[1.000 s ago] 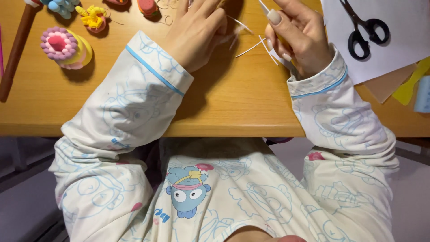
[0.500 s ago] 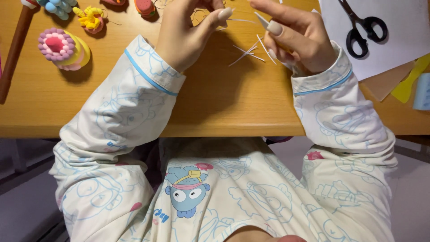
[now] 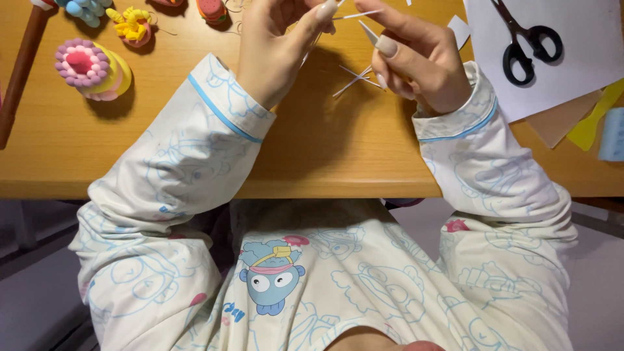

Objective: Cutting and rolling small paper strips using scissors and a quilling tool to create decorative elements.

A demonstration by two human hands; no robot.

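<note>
Over the wooden table, my left hand and my right hand meet near the top edge of the view. Between their fingertips they pinch a thin white stick that spans from one hand to the other. Two more thin white sticks lie crossed on the table just below my right hand's fingers. Both arms wear white sleeves with blue cartoon prints.
Small clay figures stand at the top left: a pink-and-yellow flower piece, a yellow one, a red one. A brown rod lies at the left edge. Black scissors rest on white paper, coloured paper scraps at right.
Both hands have lifted off the table and come together; the thin stick is now held up between their fingertips instead of low near the surface.
</note>
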